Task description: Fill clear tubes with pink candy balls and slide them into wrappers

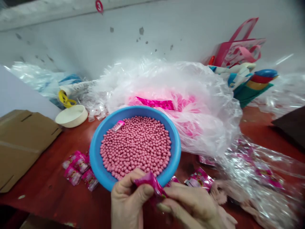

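A small shiny pink packet [152,185] is pinched between my two hands, just over the near rim of a blue basin [94,159]. My left hand [130,197] grips its left side between thumb and fingers. On its right edge my right hand [193,203] has closed, slightly blurred. Pink round beads [135,143] fill much of the basin. One small pink-topped packet [118,125] lies on the beads at the back left. Whether the packet in my hands holds anything cannot be seen.
Filled pink packets [76,167] lie left of the basin, and more packets [200,178] on the right beside clear plastic bags [257,184]. Behind stands a large translucent bag [202,95] with pink pieces. A cardboard box [26,143], white dish [72,117] and yellow tape roll [64,98] sit left.
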The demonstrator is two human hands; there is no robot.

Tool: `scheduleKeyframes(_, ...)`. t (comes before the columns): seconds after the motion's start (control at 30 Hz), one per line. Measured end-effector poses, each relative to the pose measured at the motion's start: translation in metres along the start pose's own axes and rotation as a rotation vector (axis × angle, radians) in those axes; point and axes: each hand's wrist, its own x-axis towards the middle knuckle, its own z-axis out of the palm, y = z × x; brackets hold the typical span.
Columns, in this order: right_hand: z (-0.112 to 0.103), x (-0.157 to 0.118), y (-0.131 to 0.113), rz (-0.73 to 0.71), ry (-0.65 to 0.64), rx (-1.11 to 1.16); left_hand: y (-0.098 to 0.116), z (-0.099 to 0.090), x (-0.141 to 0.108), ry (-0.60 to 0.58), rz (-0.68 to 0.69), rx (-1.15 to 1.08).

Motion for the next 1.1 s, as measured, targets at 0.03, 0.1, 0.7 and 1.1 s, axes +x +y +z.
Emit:
scheduleKeyframes(0.03,0.002,0.014,-0.002,0.058,-0.051,0.048,0.004,-0.006,0.007,0.088,-0.007,-0.039)
scheduleKeyframes(0.1,0.006,0.047,-0.005,0.119,-0.097,0.024,0.012,-0.017,0.021,0.255,0.011,-0.114)
scheduleKeyframes(0.7,0.109,0.232,0.018,0.271,0.016,-0.554,0.035,-0.035,0.065,0.354,0.087,-0.380)
scheduleKeyframes(1.1,0.022,0.122,-0.002,0.124,-0.198,0.012,0.041,-0.019,0.072,0.354,0.079,-0.519)
